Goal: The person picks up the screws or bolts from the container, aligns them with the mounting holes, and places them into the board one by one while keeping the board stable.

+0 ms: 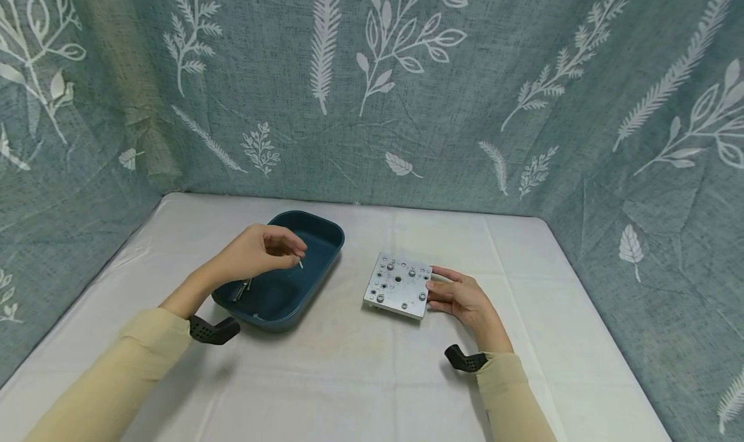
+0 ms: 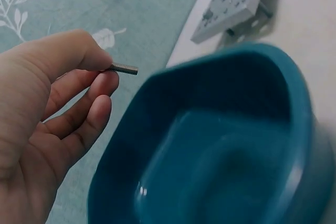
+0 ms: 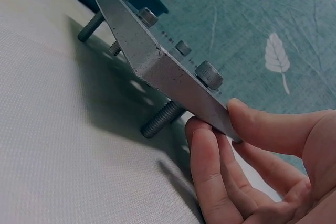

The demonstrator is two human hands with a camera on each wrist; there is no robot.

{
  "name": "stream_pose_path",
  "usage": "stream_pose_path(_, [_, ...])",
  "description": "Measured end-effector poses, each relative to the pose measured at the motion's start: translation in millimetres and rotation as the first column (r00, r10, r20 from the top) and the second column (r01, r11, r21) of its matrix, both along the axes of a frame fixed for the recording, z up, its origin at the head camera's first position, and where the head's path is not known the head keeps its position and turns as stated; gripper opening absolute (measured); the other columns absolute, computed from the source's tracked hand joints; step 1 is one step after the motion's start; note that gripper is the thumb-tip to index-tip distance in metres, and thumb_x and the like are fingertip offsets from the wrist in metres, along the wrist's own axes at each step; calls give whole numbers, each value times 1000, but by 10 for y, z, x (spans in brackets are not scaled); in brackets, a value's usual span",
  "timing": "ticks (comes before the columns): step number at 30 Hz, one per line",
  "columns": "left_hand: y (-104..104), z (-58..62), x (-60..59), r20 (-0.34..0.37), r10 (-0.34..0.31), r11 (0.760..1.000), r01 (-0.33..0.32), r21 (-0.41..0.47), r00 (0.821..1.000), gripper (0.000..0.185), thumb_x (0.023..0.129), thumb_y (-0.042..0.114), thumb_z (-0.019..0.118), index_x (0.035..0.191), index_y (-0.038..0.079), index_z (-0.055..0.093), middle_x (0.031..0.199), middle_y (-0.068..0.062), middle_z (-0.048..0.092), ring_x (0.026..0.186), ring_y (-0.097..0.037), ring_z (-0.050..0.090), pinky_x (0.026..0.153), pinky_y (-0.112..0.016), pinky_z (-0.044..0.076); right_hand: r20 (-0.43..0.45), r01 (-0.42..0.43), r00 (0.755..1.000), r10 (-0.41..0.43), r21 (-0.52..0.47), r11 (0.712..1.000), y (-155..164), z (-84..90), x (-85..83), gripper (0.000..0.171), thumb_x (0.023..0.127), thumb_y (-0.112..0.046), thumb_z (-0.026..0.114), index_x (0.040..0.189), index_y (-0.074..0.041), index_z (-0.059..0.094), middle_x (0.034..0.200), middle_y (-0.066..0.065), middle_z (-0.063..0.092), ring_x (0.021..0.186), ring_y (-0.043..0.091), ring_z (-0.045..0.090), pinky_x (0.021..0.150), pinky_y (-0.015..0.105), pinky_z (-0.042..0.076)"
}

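Between left fingertips [image 2: 100, 62]: short threaded grey screw [image 2: 124, 68].

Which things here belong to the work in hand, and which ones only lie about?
In the work:
- left hand pinching a small screw
- right hand gripping the metal plate by its edge
- bolts through the plate
- blue tray, more screws inside

Only lying about:
- white table cover
- leaf-patterned curtain

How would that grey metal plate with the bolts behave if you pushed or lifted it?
The metal plate looks thick and solid, so probably stiff and heavy for its size. It stands on bolts that poke out beneath, so a push might rock or snag it on the cloth. The right hand grips its edge.
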State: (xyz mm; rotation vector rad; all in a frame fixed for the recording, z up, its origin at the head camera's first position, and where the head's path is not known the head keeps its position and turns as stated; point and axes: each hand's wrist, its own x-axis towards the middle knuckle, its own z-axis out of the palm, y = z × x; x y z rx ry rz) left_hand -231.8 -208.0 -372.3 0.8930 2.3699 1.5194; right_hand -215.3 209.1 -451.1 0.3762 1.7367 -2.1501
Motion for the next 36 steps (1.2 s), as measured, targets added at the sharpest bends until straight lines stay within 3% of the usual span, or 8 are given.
stream_pose_path(6, [275,70,-138,27,-31,999,30,19,999,22,91,5,71,112,0,69,105,-15,69,97,-29,67,84,-36,55,0,2,1000,-2,1,1000,8,-3,-4,59,87,5,71,142,-7,52,102,12,71,79,22,71,67,32,59])
stream_pose_path(13, [632,96,-303,17,-54,998,55,-24,998,20,92,5,69,112,4,71,104,-9,71,95,-23,67,84,-34,55,-9,1,1000,0,3,1000,4,12,-3,60,87,6,70,143,-5,51,102,13,71,76,21,70,69,34,59])
stream_pose_path(19, [965,10,-442,4,-106,994,106,-27,994,19,92,4,68,110,5,71,101,-6,71,94,-21,67,82,-34,55,-20,4,1000,-4,11,1000,-3,23,-3,60,87,7,69,143,-3,50,103,15,70,75,21,70,71,36,59])
stream_pose_path(24, [1218,-87,-522,4,-142,990,142,-26,990,18,91,1,67,108,4,71,102,-17,70,92,-19,67,82,-32,55,-17,7,1000,-6,9,1000,-14,26,-6,58,87,8,69,141,-4,52,103,15,70,74,21,70,71,36,59])
stream_pose_path(27, [1343,-147,-559,-12,-161,987,160,-22,987,18,91,0,66,108,3,71,102,-17,70,91,-19,67,82,-32,55,-16,13,1000,-13,7,1000,-14,24,-8,57,87,8,68,140,-5,53,102,15,71,73,21,70,70,35,59])
stream_pose_path(32, [1525,-210,-606,-24,-168,986,168,-10,986,17,91,-1,66,108,2,71,98,-7,70,90,-19,67,81,-32,55,-18,15,1000,-15,12,1000,-10,16,-13,57,87,8,69,140,-4,53,101,16,71,73,21,70,69,35,59])
stream_pose_path(36, [1659,-242,-645,-9,-164,986,164,-22,986,18,91,-2,66,108,2,71,101,-14,70,89,-18,67,80,-32,55,-23,2,1000,-2,16,1000,-8,17,-14,58,88,7,69,142,-2,51,99,15,71,74,21,70,70,35,59])
